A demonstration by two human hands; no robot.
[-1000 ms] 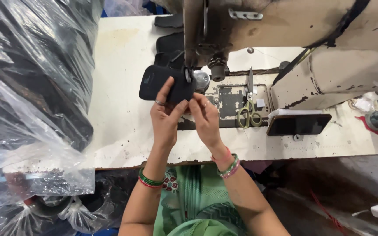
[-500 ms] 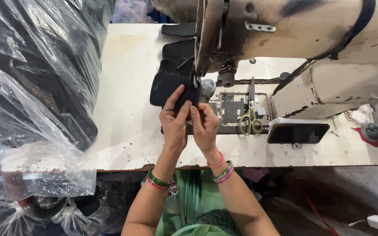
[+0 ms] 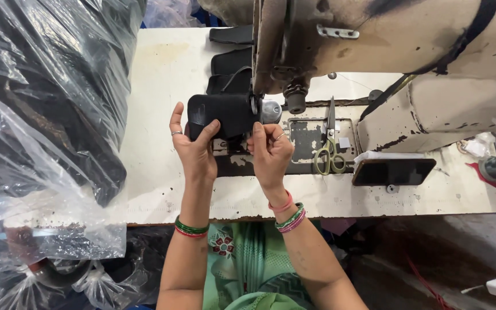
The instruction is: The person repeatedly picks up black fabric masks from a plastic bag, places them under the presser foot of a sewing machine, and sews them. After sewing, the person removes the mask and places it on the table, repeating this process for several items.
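Note:
A black curved fabric piece (image 3: 225, 112) sits on the arm of a worn cream sewing machine (image 3: 409, 46), right under the needle bar. My left hand (image 3: 193, 143) grips the piece's left and lower edge, thumb on top. My right hand (image 3: 271, 149) pinches the piece's lower right edge just below the round metal end of the machine arm (image 3: 270, 110). Both wrists wear green and red bangles. More black pieces (image 3: 232, 57) trail away behind the needle.
Large clear plastic bags of black material (image 3: 47, 115) fill the left side and hang over the table edge. Scissors with green handles (image 3: 328, 152) lie by the metal needle plate. A dark phone (image 3: 393, 171) rests near the front edge of the cream table (image 3: 162, 189).
The black piece has been turned and shifted left under the needle. My left hand moved to the piece's left edge; my right hand stayed pinching near the machine arm.

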